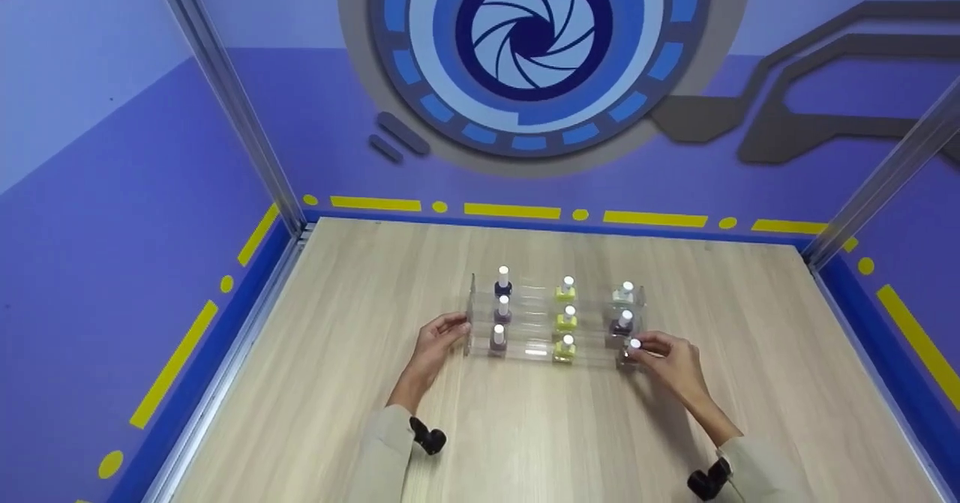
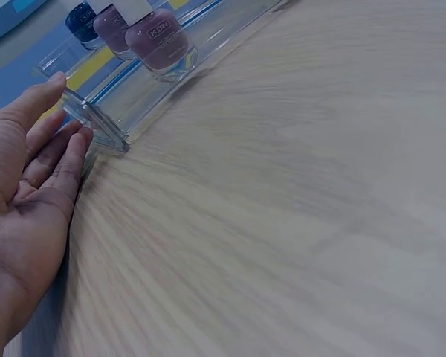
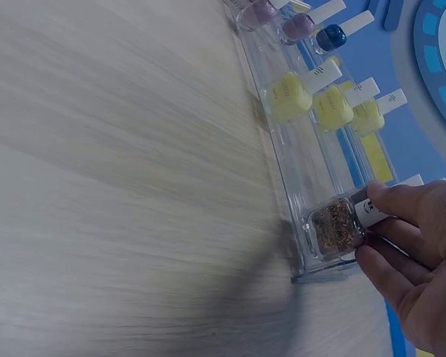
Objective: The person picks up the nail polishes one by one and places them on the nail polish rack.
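A clear stepped display rack stands on the table with nail polish bottles on its tiers. My right hand pinches the white cap of a glittery copper nail polish bottle at the front tier's right end. Thumb and fingertips of my left hand touch the rack's left end panel, its fingers fairly straight. A mauve bottle, a purple one and a dark blue one line the left side. Down the middle runs a column of yellow bottles.
Behind the front right bottle sit a dark bottle and a pale one. The wooden table is bordered by blue-purple walls and metal corner posts. Black wrist cameras are worn at both sleeves.
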Demonstrator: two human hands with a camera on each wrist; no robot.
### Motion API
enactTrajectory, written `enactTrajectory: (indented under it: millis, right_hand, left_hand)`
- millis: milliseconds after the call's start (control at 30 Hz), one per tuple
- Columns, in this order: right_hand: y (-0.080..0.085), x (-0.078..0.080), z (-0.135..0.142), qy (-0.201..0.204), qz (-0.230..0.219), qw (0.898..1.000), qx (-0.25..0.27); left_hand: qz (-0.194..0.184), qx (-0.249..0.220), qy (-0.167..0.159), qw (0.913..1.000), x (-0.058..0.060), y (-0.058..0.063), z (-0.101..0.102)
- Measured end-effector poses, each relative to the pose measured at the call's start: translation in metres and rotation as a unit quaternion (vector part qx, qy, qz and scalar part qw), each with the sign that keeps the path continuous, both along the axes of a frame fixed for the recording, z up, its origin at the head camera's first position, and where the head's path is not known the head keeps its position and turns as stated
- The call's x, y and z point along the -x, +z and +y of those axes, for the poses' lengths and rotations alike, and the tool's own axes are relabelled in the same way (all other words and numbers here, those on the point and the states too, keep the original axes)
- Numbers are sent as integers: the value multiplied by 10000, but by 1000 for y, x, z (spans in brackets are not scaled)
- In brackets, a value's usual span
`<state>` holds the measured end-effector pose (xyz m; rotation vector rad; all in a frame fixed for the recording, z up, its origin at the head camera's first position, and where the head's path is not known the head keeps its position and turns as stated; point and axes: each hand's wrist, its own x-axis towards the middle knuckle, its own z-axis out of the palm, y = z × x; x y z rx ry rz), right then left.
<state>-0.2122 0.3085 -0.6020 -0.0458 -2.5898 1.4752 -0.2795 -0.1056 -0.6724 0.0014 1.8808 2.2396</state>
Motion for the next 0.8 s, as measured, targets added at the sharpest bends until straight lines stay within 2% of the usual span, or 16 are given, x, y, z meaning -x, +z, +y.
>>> enactTrajectory:
  millis: [167, 333, 433, 633, 800]
  right_hand:
    - [-3, 7, -4, 54, -53, 9999, -104]
    - [0, 13, -4, -20, 101, 9994, -322]
    - [0, 15, -4, -35, 114, 9995, -279]
    - [0, 11, -3, 93, 324, 9994, 52]
    - [5, 8, 5, 159, 533, 9983, -188]
  left_hand:
    - [-31, 71, 140, 9999, 5, 0, -2]
    - [-28, -46, 257, 9997, 10, 0, 3]
    - [-38, -68, 309, 9995, 12, 0, 5]
    - [30, -45, 197, 9998, 14, 1, 2]
    - [-119, -163, 302, 9993, 11, 3, -5]
